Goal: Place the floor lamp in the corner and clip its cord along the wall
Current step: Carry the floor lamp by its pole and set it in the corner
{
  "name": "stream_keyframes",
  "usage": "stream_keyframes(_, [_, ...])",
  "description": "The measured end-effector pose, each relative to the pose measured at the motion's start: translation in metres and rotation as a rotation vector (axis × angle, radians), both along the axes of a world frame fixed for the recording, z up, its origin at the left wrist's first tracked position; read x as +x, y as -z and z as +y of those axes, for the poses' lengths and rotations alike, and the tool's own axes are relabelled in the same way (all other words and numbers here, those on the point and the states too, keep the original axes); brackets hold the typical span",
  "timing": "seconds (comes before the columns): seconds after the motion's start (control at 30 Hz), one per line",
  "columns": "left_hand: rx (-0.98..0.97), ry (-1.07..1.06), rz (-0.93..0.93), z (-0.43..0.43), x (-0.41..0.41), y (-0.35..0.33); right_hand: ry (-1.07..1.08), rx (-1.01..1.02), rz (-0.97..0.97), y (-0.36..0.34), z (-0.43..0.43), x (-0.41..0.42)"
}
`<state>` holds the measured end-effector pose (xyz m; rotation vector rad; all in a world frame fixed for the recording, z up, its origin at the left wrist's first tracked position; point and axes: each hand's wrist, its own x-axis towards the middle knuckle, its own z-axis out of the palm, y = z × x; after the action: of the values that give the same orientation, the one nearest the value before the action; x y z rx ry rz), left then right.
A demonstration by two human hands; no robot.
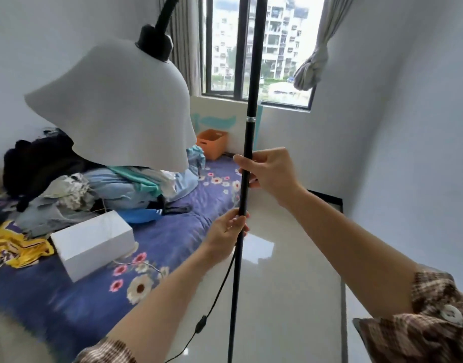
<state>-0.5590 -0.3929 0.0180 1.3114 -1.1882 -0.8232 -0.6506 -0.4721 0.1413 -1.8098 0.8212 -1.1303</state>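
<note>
The floor lamp has a thin black pole (251, 100) standing upright in the middle of the view and a white bell-shaped shade (115, 106) hanging from a curved black neck at the upper left. My right hand (267, 171) grips the pole at mid height. My left hand (225, 231) grips it lower down. A black cord (214, 302) with an inline switch (199, 326) hangs from the pole near my left hand and runs down and left. The lamp's base is out of view.
A bed with a blue flowered sheet (172, 231) lies to the left, holding piled clothes, a white box (94, 242) and an orange bin (212, 142). Glossy white floor (282, 271) stretches to the corner under the window (272, 48). A knotted curtain (311, 66) hangs on the right.
</note>
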Motion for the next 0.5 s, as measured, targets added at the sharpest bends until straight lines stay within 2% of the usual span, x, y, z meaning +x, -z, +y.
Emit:
stream_keyframes(0.27, [-0.025,0.088,-0.104,-0.175,-0.059,-0.007,0.164,-0.088,0.006,-0.004,-0.15,-0.069])
stream_keyframes(0.5, [-0.047,0.119,-0.131,-0.345,-0.064,-0.001,0.242,-0.138,0.029,0.001,-0.303,-0.075])
